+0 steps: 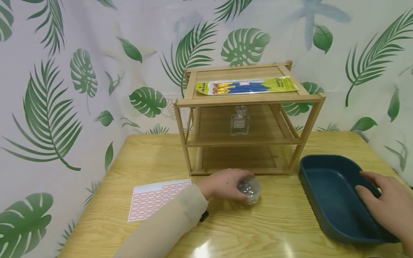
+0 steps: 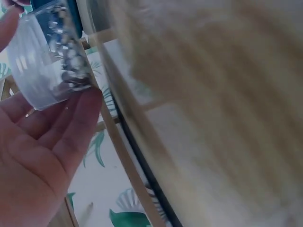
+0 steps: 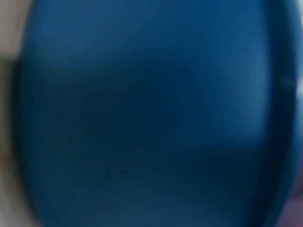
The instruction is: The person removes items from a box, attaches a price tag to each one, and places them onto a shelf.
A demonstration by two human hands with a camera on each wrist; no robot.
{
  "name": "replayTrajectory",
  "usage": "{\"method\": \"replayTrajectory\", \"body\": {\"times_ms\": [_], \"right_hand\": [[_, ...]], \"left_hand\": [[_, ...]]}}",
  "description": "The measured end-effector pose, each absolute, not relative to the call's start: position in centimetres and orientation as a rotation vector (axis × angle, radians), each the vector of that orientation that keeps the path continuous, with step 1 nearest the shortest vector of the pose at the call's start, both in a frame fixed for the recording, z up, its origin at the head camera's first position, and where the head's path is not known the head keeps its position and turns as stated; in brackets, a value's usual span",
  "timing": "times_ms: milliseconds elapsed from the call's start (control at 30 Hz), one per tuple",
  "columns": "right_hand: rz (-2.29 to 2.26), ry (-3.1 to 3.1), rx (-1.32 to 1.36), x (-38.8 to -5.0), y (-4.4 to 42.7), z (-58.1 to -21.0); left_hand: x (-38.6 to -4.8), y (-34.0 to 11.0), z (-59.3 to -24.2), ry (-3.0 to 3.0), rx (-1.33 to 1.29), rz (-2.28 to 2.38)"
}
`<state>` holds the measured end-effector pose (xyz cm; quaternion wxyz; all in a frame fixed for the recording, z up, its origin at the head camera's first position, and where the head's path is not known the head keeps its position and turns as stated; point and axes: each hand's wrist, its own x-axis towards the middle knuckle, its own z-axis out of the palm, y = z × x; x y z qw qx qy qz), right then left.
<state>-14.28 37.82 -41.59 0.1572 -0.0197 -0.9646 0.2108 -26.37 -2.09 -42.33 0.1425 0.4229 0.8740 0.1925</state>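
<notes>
My left hand [image 1: 226, 184] grips a small round clear plastic tub [image 1: 255, 190] just in front of the wooden rack. Small shiny silver pieces [image 2: 73, 61] lie inside the tub, too small to identify in kind. In the left wrist view, fingers curl round the tub's side. On the right, my right hand [image 1: 384, 204] holds the right rim of a dark blue plastic bin [image 1: 335, 195], with the thumb over the inner side. The right wrist view shows only the blurred blue bin wall [image 3: 151, 113]; the fingers' outer side is hidden.
A wooden rack [image 1: 248, 141] stands at the back, bearing a pack of blue paintbrushes [image 1: 246, 87] on top and a glass perfume bottle [image 1: 240, 123] on its middle shelf. A sheet of red-bordered labels [image 1: 151, 200] lies left on the table [image 1: 277, 225].
</notes>
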Motion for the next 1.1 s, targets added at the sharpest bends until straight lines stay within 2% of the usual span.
{"method": "replayTrajectory", "body": {"times_ms": [267, 533, 767, 1100], "right_hand": [[0.567, -2.814, -0.138, -14.5, 39.3, -43.1], [0.582, -2.783, -0.124, -14.3, 37.9, -42.7], [0.575, -2.826, 0.011, -15.0, 35.6, -41.5], [0.689, -2.745, 0.387, -15.4, 29.7, -39.6]], "left_hand": [[-26.0, -2.8, -43.2, 2.457, 1.138, 0.577], [-24.9, -4.6, -43.1, 2.463, 1.110, 0.643], [-23.4, -8.0, -42.4, 2.518, 1.008, 0.796], [-21.5, -11.6, -40.8, 2.660, 0.936, 0.841]]}}
